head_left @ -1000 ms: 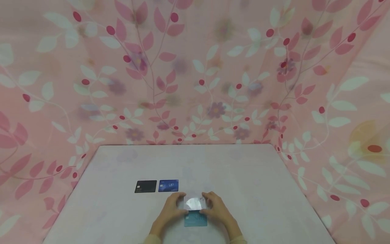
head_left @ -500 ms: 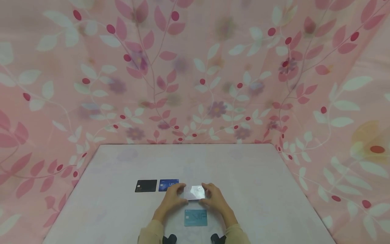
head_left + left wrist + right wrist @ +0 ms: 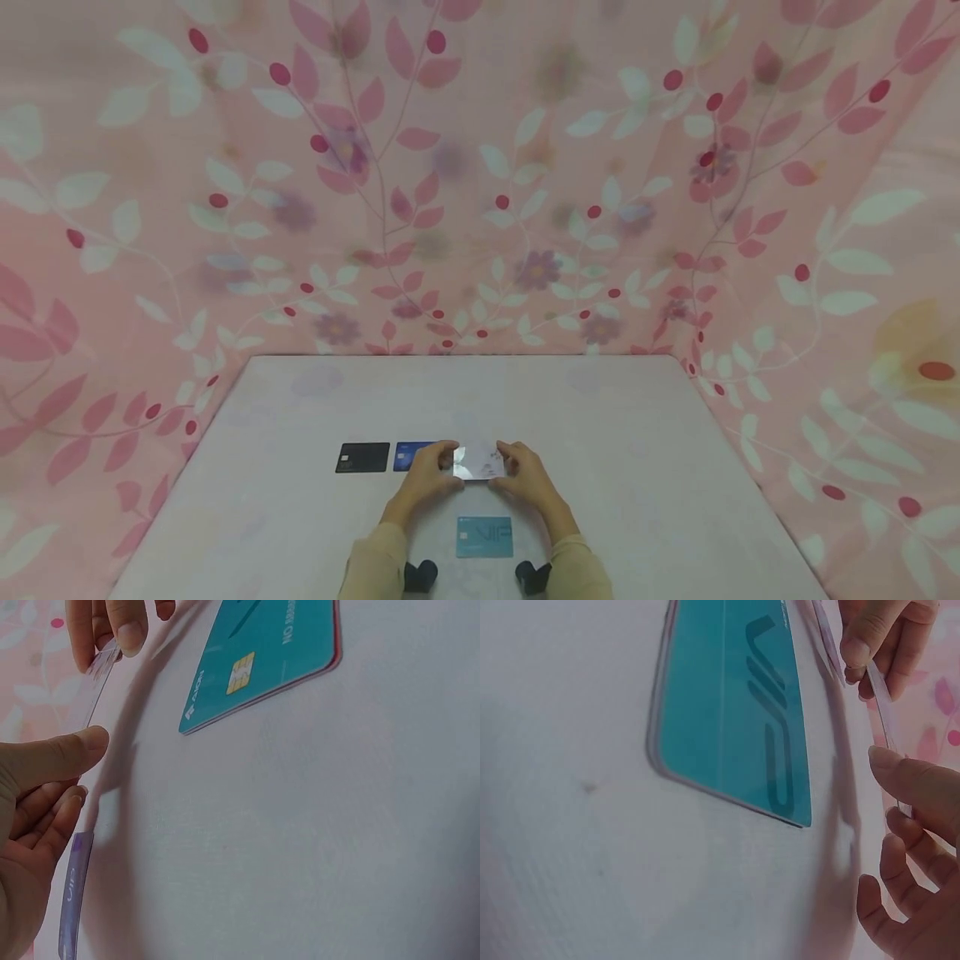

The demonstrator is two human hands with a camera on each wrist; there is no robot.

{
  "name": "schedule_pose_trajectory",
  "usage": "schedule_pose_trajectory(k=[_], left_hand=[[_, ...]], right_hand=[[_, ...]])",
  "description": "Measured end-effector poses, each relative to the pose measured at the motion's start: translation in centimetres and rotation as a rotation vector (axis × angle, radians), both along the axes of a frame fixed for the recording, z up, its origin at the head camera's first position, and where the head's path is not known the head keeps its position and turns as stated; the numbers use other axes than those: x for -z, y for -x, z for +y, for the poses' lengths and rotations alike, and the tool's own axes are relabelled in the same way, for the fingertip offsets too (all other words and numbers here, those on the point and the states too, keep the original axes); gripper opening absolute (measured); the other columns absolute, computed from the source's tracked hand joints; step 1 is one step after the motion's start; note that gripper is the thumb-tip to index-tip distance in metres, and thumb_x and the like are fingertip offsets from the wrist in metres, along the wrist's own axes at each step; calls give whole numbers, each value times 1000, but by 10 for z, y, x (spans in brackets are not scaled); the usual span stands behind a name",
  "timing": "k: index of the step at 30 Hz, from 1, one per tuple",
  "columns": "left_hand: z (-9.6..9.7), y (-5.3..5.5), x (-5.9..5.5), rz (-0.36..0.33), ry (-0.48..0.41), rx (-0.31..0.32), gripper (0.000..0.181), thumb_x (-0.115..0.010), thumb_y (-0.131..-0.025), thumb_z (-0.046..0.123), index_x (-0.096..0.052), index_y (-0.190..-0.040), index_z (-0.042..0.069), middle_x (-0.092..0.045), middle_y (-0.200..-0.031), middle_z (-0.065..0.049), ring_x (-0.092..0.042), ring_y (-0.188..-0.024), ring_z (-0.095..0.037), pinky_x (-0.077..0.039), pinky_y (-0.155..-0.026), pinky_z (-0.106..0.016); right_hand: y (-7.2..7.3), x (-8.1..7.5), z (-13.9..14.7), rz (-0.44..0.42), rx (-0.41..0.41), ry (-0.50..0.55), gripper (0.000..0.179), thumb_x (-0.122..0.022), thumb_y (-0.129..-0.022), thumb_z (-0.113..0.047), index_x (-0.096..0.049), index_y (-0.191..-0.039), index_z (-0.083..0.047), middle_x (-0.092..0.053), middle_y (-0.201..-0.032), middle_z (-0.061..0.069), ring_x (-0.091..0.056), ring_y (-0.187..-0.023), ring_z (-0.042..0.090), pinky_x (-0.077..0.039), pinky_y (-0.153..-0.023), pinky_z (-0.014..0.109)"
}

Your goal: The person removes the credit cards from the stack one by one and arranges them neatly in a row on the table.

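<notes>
A pale, glossy card (image 3: 478, 463) is held between both hands, above the table and farther from the body than the teal card (image 3: 484, 537). My left hand (image 3: 429, 475) pinches its left end between thumb and fingers; my right hand (image 3: 529, 479) pinches the right end the same way. From the left wrist view, the pale card (image 3: 91, 690) appears nearly edge-on. The teal card lies flat on the table between the forearms, with a gold chip and "VIP" lettering. A blue card (image 3: 410, 454) lies behind my left hand, which covers its right part.
A black card (image 3: 363, 457) lies left of the blue one. The white table (image 3: 637, 517) is bordered by pink cloth walls (image 3: 480, 167) printed with leaves and flowers. Dark wrist devices (image 3: 422, 575) sit by the beige sleeves.
Both hands have carried the pale card away from the body, from beside the teal card to level with the blue one. The teal card is uncovered; my left hand now partly hides the blue card.
</notes>
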State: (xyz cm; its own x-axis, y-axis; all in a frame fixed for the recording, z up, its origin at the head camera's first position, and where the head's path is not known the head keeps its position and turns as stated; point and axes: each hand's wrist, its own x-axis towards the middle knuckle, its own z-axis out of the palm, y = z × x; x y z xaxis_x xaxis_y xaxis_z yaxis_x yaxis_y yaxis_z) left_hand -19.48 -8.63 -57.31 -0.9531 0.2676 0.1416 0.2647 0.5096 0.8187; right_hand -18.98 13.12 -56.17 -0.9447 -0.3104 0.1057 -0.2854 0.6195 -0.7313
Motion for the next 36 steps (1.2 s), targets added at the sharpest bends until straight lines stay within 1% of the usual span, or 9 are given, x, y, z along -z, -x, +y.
schedule_pose_trajectory(k=[3, 11, 17, 23, 27, 30, 33, 35, 36], left_hand=[[0, 1, 3, 6, -2, -1, 59, -83, -62, 3, -59, -114, -8, -64, -95, -15, -58, -80, -20, -51, -72, -32], [-1, 2, 10, -18, -20, -19, 59, -83, -62, 5, -60, -114, -5, -63, -94, -11, -57, -81, -17, -50, -72, -28], [-3, 2, 12, -18, -37, -21, 59, -84, -61, 5, -60, -114, -6, -64, -94, -11, -57, -80, -16, -51, -73, -31], [-3, 3, 12, -58, -38, -30, 60, -83, -62, 6, -60, -116, -4, -64, -96, -10, -58, -83, -17, -51, -76, -32], [-3, 3, 9, -78, -38, -37, 60, -83, -64, 8, -60, -118, -2, -63, -98, -8, -58, -85, -17, -51, -78, -34], [-5, 1, 7, -56, -61, -32, 59, -82, -63, 7, -60, -117, -4, -63, -96, -8, -58, -83, -17, -51, -77, -35], [-7, 1, 8, 6, -78, -19, 56, -81, -63, 6, -60, -113, -7, -62, -89, -7, -55, -77, -13, -50, -69, -30], [-8, 1, 9, 34, -84, -12, 55, -81, -62, 5, -60, -112, -9, -60, -85, -7, -52, -73, -12, -48, -65, -27], [-8, 2, 10, 32, -79, -18, 55, -81, -62, 5, -60, -111, -8, -60, -84, -5, -52, -72, -11, -47, -64, -26]], right_hand=[[2, 2, 0, 7, -2, -5, 65, -81, -70, -12, -54, -126, 5, -60, -101, 10, -50, -83, 16, -46, -72, 28], [3, 7, -1, 19, -4, -11, 63, -81, -69, -11, -55, -124, 6, -60, -97, 10, -52, -82, 18, -46, -70, 26], [2, 9, -3, -19, 19, -11, 64, -81, -69, -12, -55, -125, 4, -59, -96, 6, -49, -80, 14, -44, -69, 25], [3, 9, -3, -29, 27, -9, 64, -81, -69, -13, -55, -125, 3, -58, -95, 3, -47, -79, 12, -42, -67, 23], [3, 8, -4, -34, 38, -11, 63, -81, -70, -13, -56, -126, 2, -56, -92, 2, -45, -78, 12, -41, -66, 23], [3, 6, -5, -28, 35, -9, 64, -81, -69, -13, -56, -126, 2, -56, -92, 2, -45, -78, 12, -41, -65, 23], [3, 4, -7, -28, 30, 2, 64, -81, -70, -13, -55, -126, 2, -57, -93, 3, -47, -79, 12, -42, -66, 23], [3, 4, -8, -29, 24, 6, 64, -80, -70, -13, -55, -126, 3, -57, -94, 4, -47, -79, 12, -43, -67, 23], [3, 4, -9, -27, 21, 6, 64, -80, -70, -12, -55, -126, 3, -57, -94, 4, -47, -79, 12, -43, -67, 23]])
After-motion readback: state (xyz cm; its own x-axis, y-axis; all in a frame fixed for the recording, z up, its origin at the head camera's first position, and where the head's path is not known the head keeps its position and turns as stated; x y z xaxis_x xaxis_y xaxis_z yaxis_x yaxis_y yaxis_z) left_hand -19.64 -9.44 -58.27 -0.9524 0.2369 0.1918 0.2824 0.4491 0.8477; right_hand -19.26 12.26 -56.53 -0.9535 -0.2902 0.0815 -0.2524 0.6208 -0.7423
